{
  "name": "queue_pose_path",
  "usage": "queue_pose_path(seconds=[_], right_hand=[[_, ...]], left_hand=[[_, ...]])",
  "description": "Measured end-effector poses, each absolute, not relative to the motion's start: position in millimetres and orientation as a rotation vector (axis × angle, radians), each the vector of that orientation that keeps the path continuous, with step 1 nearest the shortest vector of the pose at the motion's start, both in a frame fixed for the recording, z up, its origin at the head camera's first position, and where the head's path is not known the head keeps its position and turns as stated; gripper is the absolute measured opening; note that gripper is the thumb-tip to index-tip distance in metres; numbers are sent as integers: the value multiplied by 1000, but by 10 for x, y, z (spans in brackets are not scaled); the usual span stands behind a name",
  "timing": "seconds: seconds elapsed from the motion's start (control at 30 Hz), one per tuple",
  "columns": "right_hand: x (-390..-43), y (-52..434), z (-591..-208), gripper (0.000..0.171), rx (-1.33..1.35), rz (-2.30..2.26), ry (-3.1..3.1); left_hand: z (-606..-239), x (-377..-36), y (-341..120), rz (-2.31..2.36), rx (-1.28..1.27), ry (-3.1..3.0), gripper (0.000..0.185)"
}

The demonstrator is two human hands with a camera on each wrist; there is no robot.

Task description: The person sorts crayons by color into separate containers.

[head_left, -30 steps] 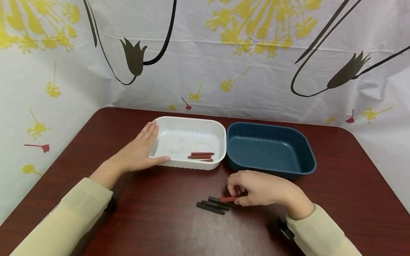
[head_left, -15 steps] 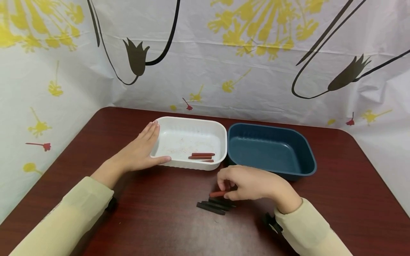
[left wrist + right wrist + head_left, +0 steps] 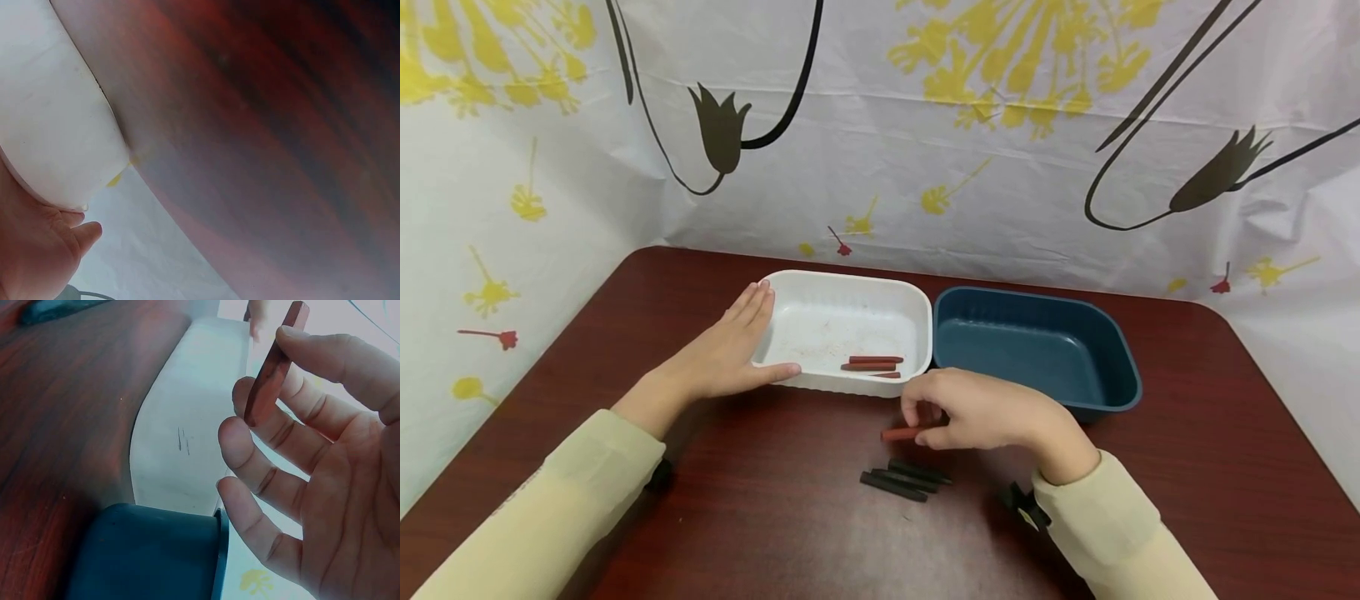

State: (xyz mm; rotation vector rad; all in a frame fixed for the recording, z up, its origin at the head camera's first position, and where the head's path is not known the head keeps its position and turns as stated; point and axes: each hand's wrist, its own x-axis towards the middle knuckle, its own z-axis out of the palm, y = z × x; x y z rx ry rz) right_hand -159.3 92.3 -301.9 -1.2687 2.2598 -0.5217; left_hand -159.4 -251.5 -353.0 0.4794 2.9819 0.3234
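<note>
Red stick (image 3: 270, 377), pinched in right grip (image 3: 981, 410), end protruding

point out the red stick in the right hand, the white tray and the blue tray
red stick (image 3: 269, 384): right wrist view, on the middle of its length
white tray (image 3: 831, 327): head view, on the bare inside floor
blue tray (image 3: 1018, 354): head view, on the bare inside floor

The right hand (image 3: 981, 410) hides the blue tray's (image 3: 1037, 342) seven-o'clock corner; the white tray's (image 3: 820, 321) five-o'clock wall partly hides one red stick (image 3: 889, 375).
</note>
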Motion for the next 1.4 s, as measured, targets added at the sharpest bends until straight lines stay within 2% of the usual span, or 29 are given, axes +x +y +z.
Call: queue_pose_path(seconds=[0.77,1.4], right_hand=[[-1752,839,-2992,13,-1359,-722,2330],[-1892,687,-3043,11,-1313,-790,2428]], left_hand=[[-3552,-1602,-2520,325,482,2988,116],[-3549,-1600,-2535,337,484,2990,117]])
